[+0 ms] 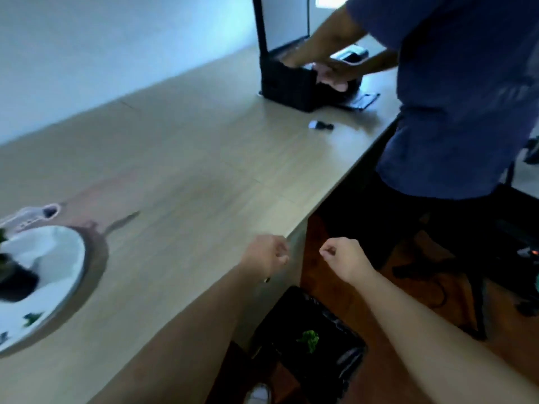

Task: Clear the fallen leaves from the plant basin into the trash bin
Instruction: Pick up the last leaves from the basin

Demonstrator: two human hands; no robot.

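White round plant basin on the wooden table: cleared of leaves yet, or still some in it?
Not cleared. The white round plant basin still holds small green leaf bits near its front rim.

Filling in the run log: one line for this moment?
left hand: closed, by table edge | right hand: closed, off table | trash bin: green leaf inside | basin: leaves remain

Table [180, 158]: pale wood-grain laminate, smooth, matt. Plant basin [62, 258]: white, smooth, glossy (probably ceramic or plastic). Trash bin [344, 363]: black plastic liner, shiny, wrinkled. Floor [408, 301]: reddish wood, glossy.
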